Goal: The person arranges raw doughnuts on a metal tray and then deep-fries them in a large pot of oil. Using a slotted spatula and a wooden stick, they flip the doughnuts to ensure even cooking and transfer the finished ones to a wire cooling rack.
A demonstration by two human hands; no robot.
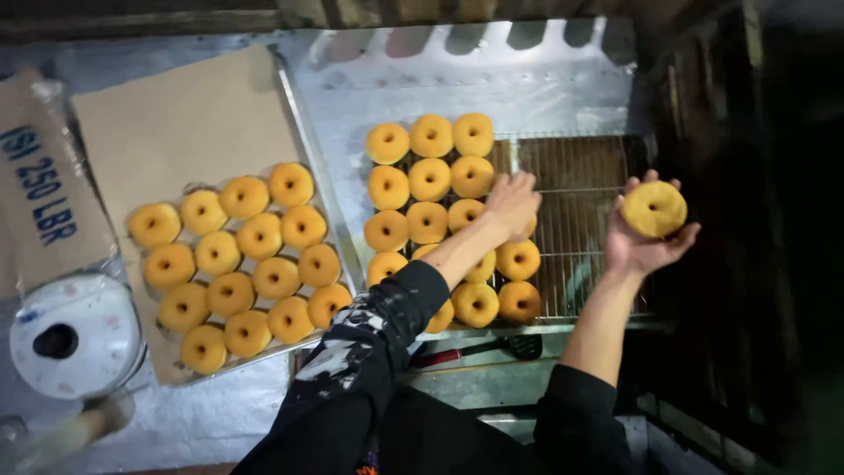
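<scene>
Fingers of the right hand (646, 237) cup a golden ring doughnut (654, 208) on the upturned palm, held past the right edge of the wire rack (576, 220). Left hand (512, 204) reaches palm-down over the rack, fingers curled onto the doughnuts on the rack (430, 179), though whether they grip one cannot be told. Those rings sit in rows on the rack's left half. A metal tray (299, 105) lined with brown paper (176, 114) carries more doughnuts (237, 264) along its near edge. Beside the tray's left corner lies a tape roll (75, 339).
</scene>
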